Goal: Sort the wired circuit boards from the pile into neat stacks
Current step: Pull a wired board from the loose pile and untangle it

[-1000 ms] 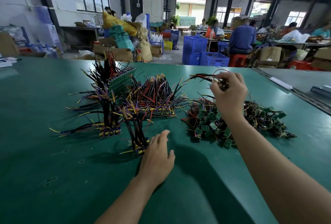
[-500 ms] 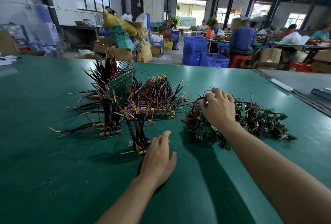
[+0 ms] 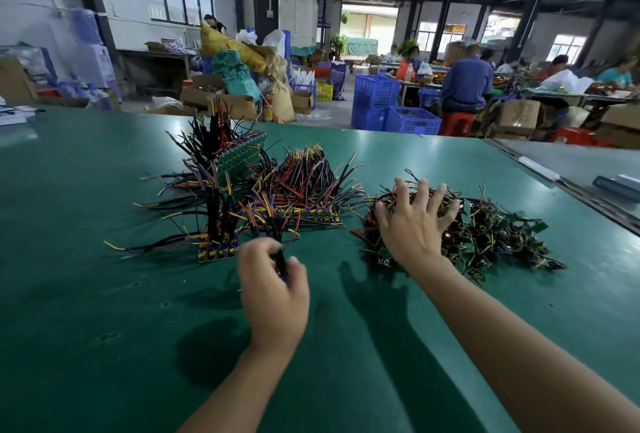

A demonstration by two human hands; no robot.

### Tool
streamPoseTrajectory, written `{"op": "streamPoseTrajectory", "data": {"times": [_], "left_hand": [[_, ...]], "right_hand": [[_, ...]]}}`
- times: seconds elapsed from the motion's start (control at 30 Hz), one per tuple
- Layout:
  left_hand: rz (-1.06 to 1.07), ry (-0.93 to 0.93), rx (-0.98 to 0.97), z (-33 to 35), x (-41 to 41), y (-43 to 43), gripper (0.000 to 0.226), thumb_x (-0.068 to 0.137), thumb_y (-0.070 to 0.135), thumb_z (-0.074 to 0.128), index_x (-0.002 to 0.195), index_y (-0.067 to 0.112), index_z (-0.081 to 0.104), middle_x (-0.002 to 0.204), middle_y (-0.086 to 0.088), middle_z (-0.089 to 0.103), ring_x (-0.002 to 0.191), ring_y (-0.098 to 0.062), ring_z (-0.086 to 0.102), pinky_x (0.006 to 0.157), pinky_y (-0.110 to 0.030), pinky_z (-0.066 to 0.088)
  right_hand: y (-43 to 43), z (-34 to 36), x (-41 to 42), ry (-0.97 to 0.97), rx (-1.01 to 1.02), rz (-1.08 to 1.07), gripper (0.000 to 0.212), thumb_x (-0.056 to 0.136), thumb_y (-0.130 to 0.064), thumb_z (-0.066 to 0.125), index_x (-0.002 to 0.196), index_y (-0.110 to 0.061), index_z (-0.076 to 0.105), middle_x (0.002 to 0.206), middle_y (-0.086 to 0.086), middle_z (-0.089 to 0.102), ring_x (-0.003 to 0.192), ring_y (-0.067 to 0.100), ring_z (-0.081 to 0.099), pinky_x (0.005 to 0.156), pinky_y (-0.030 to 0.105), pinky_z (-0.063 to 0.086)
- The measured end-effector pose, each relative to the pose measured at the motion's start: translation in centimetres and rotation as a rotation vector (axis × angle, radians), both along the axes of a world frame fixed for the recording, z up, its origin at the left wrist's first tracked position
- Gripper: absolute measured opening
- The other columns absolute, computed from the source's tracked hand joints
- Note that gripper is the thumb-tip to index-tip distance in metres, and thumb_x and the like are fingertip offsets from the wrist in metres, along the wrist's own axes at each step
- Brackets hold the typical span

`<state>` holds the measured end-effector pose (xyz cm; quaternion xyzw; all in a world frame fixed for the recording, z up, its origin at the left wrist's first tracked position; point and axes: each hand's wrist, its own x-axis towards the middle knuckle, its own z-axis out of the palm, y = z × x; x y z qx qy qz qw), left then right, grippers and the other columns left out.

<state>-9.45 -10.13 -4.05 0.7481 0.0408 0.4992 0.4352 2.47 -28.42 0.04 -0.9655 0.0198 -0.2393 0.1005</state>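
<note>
A loose pile of small green wired circuit boards [image 3: 485, 235] lies on the right of the green table [image 3: 104, 328]. My right hand [image 3: 415, 224] rests on the pile's left side with fingers spread. Left of it stand sorted stacks: a wide one with red, black and yellow wires [image 3: 304, 190], a tall one with a green board leaning on it [image 3: 239, 162], and a narrow upright stack [image 3: 218, 245]. My left hand [image 3: 273, 287] grips the dark wires of a small wired board [image 3: 280, 259] at the table's front; the board itself is hidden by the hand.
Blue crates [image 3: 398, 110] and cardboard boxes [image 3: 214, 96] stand beyond the table's far edge. People sit working at benches at the back right. A metal rail [image 3: 561, 186] borders the table on the right.
My right hand dropped from holding wires in the air onto the pile and spread its fingers. My left hand went from lying flat on the table to gripping the wires of the small board.
</note>
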Motion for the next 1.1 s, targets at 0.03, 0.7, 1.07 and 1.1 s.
{"op": "streamPoseTrajectory", "data": {"times": [0.03,0.7,1.07,1.1], "left_hand": [[0.044,0.02,-0.086,0.0,0.1,0.6,0.028,0.077,-0.001,0.059,0.102,0.005,0.048,0.099,-0.002,0.04,0.085,-0.021,0.043,0.077,-0.026,0.037],[-0.162,0.54,-0.044,-1.9,1.9,0.3,0.055,0.087,0.053,0.059,0.057,0.008,0.051,0.053,-0.005,0.055,0.058,-0.029,0.055,0.055,-0.039,0.043],[-0.519,0.467,-0.563,-2.2,2.4,0.6,0.065,0.089,0.07,0.037,0.056,0.015,0.051,0.059,-0.001,0.052,0.058,-0.014,0.047,0.059,-0.03,0.036],[-0.577,0.457,-0.609,-2.2,2.6,0.7,0.062,0.094,0.058,0.041,0.068,0.006,0.063,0.07,-0.007,0.063,0.067,-0.019,0.056,0.067,-0.034,0.043]], "right_hand": [[0.7,-0.5,-0.8,-0.031,0.073,0.022,0.054,0.1,-0.049,0.034,0.147,-0.025,0.028,0.159,0.018,0.017,0.148,0.04,-0.001,0.113,0.058,-0.009],[4.6,-5.1,-9.1,0.125,0.524,0.638,0.032,0.085,-0.006,0.056,0.115,-0.014,0.062,0.093,-0.01,0.051,0.076,0.0,0.042,0.07,0.019,0.033],[3.5,-4.7,-9.3,0.096,0.565,0.649,0.048,0.076,-0.046,0.079,0.115,-0.024,0.063,0.106,-0.012,0.06,0.096,-0.002,0.056,0.082,0.006,0.039],[3.4,-4.8,-9.2,0.099,0.649,0.603,0.043,0.075,-0.044,0.08,0.11,-0.026,0.063,0.101,-0.014,0.064,0.092,-0.003,0.058,0.078,0.006,0.04]]}}
